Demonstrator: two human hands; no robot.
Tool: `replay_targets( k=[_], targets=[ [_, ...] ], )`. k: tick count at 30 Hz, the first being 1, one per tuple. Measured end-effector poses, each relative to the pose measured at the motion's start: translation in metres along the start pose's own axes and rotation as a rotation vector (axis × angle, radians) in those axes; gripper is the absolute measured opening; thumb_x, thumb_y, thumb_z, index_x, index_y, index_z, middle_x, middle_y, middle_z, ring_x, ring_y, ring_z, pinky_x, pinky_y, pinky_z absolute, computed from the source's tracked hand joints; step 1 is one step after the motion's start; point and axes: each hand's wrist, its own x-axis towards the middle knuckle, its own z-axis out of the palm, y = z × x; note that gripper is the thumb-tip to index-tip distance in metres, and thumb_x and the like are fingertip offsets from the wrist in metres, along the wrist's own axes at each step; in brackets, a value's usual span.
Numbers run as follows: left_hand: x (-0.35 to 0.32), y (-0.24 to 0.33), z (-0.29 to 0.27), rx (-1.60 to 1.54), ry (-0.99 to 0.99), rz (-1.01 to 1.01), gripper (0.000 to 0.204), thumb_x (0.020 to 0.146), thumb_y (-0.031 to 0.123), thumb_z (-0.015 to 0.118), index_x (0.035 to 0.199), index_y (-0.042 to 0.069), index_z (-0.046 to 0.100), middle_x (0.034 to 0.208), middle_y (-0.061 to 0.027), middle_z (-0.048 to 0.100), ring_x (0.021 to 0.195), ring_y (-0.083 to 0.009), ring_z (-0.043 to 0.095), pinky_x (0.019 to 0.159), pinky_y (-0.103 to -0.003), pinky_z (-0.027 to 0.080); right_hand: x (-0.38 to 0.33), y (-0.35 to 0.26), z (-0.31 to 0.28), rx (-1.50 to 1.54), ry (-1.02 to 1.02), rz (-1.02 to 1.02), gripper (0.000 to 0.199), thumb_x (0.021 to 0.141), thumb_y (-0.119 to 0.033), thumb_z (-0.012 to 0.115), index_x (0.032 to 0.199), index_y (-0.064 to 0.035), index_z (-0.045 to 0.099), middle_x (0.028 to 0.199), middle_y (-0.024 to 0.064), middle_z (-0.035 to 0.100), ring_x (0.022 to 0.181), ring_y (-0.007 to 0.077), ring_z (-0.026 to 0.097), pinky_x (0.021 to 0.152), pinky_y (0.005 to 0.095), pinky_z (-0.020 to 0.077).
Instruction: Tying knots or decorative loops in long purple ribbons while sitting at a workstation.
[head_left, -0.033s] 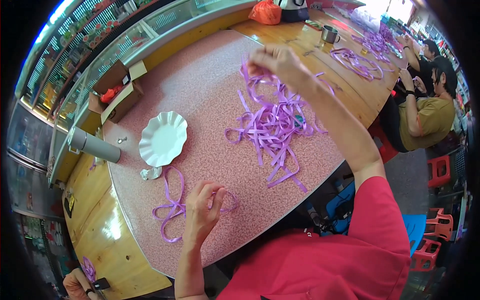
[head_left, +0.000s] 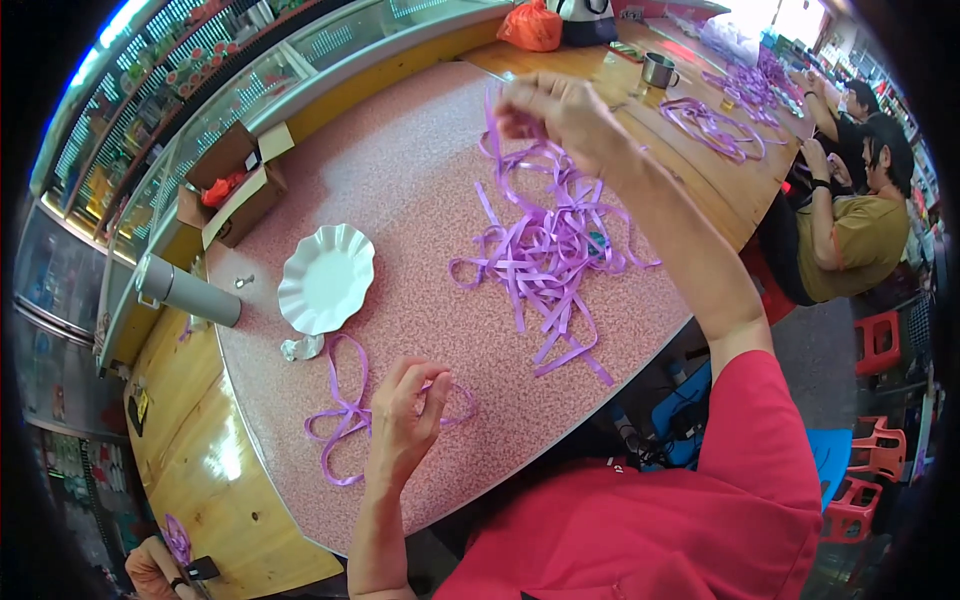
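My right hand is raised over the far side of the pink speckled table, its fingers pinched on a purple ribbon. That strand hangs toward a tangled heap of purple ribbons below. Nearer the front, my left hand has curled fingers, thumb close to the fingertips; anything between them is too small to make out. Beside and partly behind it, a looped ribbon bow lies on the table. A white scalloped plate stands beyond the bow, with a crumpled white scrap at its near edge.
A grey flask and an opened cardboard box stand at the left. A metal mug and more ribbons lie on the wooden table at the right, where people sit. An orange bag is at the back.
My right hand has lifted slightly upward and away, raising the ribbon strand with it. My left hand has barely shifted.
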Motion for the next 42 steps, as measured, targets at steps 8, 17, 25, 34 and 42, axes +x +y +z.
replay_targets(
  k=[8,17,25,34,42],
  targets=[
    [0.038,0.03,0.009,-0.326,0.131,0.117,0.021,0.098,0.013,0.055,0.115,0.002,0.063,0.114,-0.0111,0.062,0.101,-0.02,0.061,0.084,-0.033,0.05,-0.052,-0.032,0.066,0.503,-0.195,0.118,0.024,0.097,-0.019,0.059,0.111,0.0009,0.063,0.108,0.0141,0.069,0.095,0.02,0.068,0.091,0.0343,0.0545],
    [0.035,0.017,0.043,-1.322,0.042,-0.315,0.04,0.102,0.02,0.052,0.138,0.004,0.047,0.122,-0.0087,0.061,0.094,-0.014,0.06,0.075,-0.028,0.048,-0.131,0.046,0.11,0.704,-0.121,0.596,0.021,0.095,-0.021,0.064,0.11,-0.0064,0.067,0.111,0.0066,0.069,0.086,0.0127,0.065,0.067,0.0294,0.0534],
    [0.033,0.007,0.038,-1.342,0.111,-0.436,0.017,0.097,0.016,0.062,0.109,0.004,0.063,0.089,-0.0048,0.066,0.072,-0.0104,0.059,0.061,-0.022,0.046,-0.142,0.077,0.125,0.754,-0.034,0.431,0.022,0.095,-0.021,0.066,0.11,-0.0053,0.068,0.104,0.0053,0.068,0.088,0.0128,0.064,0.072,0.0285,0.0537],
    [0.013,-0.018,0.008,-0.845,0.055,-0.433,0.018,0.095,0.019,0.067,0.102,0.003,0.064,0.078,-0.0001,0.062,0.065,-0.0061,0.055,0.058,-0.02,0.043,-0.167,0.065,0.105,-0.216,0.01,0.103,0.027,0.093,-0.016,0.068,0.115,-0.0024,0.061,0.106,0.0065,0.063,0.097,0.0134,0.062,0.091,0.031,0.0497],
    [0.014,-0.019,-0.017,-0.58,-0.069,-0.363,0.02,0.096,0.021,0.065,0.1,0.001,0.064,0.079,0.0011,0.061,0.07,-0.0052,0.055,0.062,-0.021,0.045,-0.143,0.067,0.142,-0.096,-0.454,0.084,0.038,0.092,-0.013,0.067,0.126,-0.0001,0.058,0.103,0.0123,0.067,0.089,0.0153,0.064,0.082,0.0302,0.0524]
  ],
)
